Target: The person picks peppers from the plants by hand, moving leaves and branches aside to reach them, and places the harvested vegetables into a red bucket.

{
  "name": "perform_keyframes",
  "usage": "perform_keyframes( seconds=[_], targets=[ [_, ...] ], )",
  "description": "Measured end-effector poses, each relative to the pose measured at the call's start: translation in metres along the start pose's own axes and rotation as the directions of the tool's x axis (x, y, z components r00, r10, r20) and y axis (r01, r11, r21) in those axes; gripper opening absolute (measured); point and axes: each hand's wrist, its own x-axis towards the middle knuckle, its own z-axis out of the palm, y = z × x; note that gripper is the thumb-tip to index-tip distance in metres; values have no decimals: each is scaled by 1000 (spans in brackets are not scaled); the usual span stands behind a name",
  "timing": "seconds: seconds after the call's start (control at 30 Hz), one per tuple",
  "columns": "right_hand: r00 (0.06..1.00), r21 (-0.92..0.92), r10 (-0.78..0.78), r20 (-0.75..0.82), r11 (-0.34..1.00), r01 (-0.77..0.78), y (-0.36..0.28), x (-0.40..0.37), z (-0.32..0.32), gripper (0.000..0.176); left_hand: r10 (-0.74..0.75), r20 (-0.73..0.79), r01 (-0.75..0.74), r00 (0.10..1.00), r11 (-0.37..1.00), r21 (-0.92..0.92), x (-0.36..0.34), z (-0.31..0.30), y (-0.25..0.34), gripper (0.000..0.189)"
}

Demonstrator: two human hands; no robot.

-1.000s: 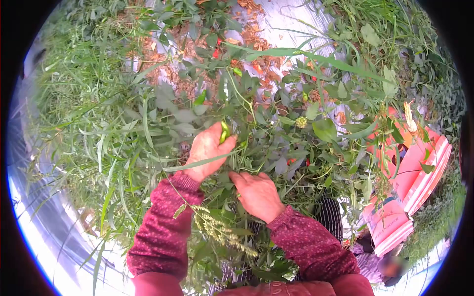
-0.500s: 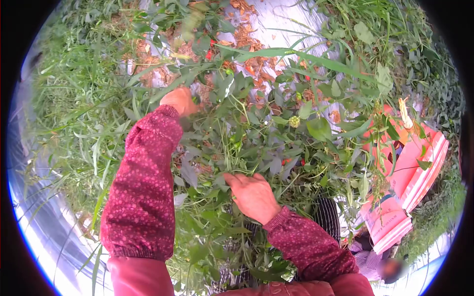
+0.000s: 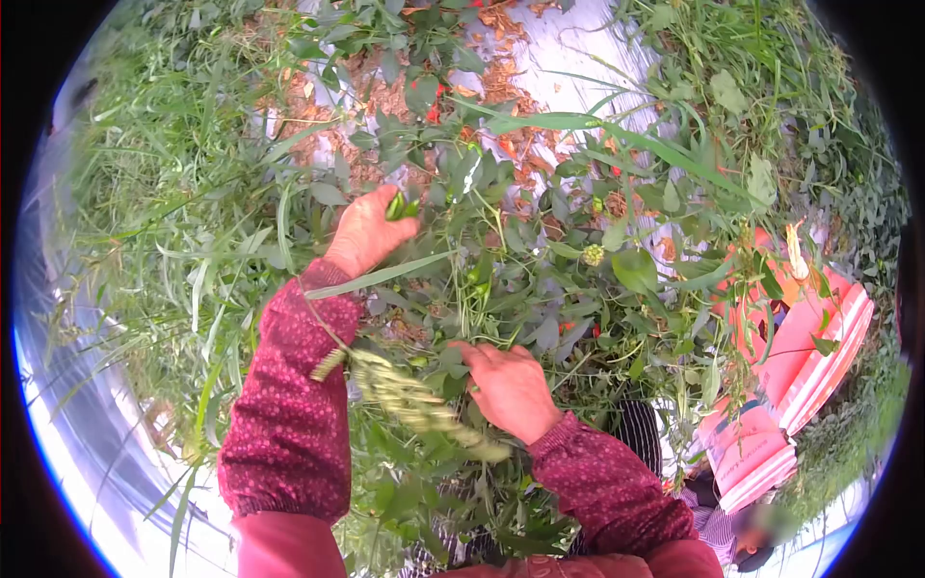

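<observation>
My left hand (image 3: 371, 231) is closed around a few small green chili peppers (image 3: 400, 207), whose tips stick out past the fingers over the plants. Lower and to the right, my right hand (image 3: 511, 385) reaches into a leafy pepper plant (image 3: 472, 279); its fingertips curl at the stems and are partly hidden by leaves. More green peppers hang among the stems just above the right hand. A blurred grass seed head (image 3: 419, 400) crosses in front of my left sleeve, between the two arms.
A pink bag (image 3: 824, 337) with stripes stands to the right, partly behind foliage. Tall grass (image 3: 173, 212) crowds the left. Pale ground sheeting (image 3: 578, 63) with dry leaves lies ahead, near some red peppers (image 3: 434, 106). Another person (image 3: 718, 525) is at lower right.
My left hand has come slightly right and downward, and green peppers now show in it. The grass seed head has swung from the top to between my arms. My right hand stays nearly in place.
</observation>
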Motion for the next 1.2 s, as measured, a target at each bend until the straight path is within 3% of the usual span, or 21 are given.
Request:
perform_keyframes(
  seconds=[0.03,0.07,0.1,0.13,0.17,0.23,0.3,0.37,0.43,0.5,0.53,0.57,0.6,0.63,0.67,0.73,0.9,1.0,1.1,1.13,1.2],
  targets=[
    [1000,12,2,2,1000,-2,1,0,0,54,-4,-7,4,1000,1000,-2,-1,-2,0,31],
    [1000,24,7,2,1000,-7,1,0,0,54,-33,29,41,999,943,-331,-2,-4,4,26],
    [1000,20,3,4,1000,-3,1,0,-1,54,-45,73,81,996,778,-623,-3,-6,13,21],
    [1000,18,0,7,1000,0,1,0,-2,55,-95,184,193,978,747,-637,-8,-9,23,18],
    [1000,16,-2,11,1000,2,2,0,-3,55,-94,180,190,979,744,-641,-15,-14,31,18],
    [1000,15,0,13,1000,0,3,-1,-3,55,-92,215,165,972,921,-352,-30,-16,41,17],
    [1000,14,5,15,1000,-5,4,-2,-3,55,-98,219,183,971,894,-409,-42,-16,36,16],
    [1000,26,0,2,1000,0,5,-3,-4,55,-141,198,241,970,671,-702,-50,-17,39,15],
    [1000,34,11,9,999,-11,6,-3,-3,55,-174,253,305,952,632,-712,-52,-30,57,15],
    [1000,48,14,20,999,-15,6,-4,0,55,-166,185,241,969,806,-540,-39,-33,55,15],
    [1000,40,18,5,999,-18,5,-3,1,53,-78,82,94,994,974,-208,-28,-33,52,16],
    [1000,31,24,-15,999,-23,5,-2,2,50,-71,82,87,994,975,-205,-16,-35,57,16],
    [999,30,26,-20,999,-26,5,-2,2,50,-28,-39,31,999,996,81,-5,-34,65,19],
    [999,41,28,-16,999,-27,5,-2,2,50,50,-141,5,989,931,364,6,-32,71,21],
    [999,53,31,-10,998,-30,5,-2,3,50,53,-136,0,989,932,363,15,-28,72,21],
    [999,50,31,-17,998,-30,6,-3,3,49,103,-83,-35,991,809,587,33,-17,73,31],
    [998,67,37,-41,997,-34,8,-5,4,48,179,-72,-80,981,717,693,54,6,86,24],
    [996,76,17,-82,997,-11,8,-4,4,48,-117,109,51,987,875,482,62,15,88,34],
    [998,84,46,-31,996,-43,6,-2,-3,49,-133,85,76,987,872,484,71,39,62,38],
    [999,93,49,-8,995,-48,6,-2,-3,52,-186,145,87,972,856,510,75,45,57,40],
    [998,101,52,18,993,-54,6,-4,-3,56,-202,121,110,972,843,526,68,48,70,37]
  ],
)
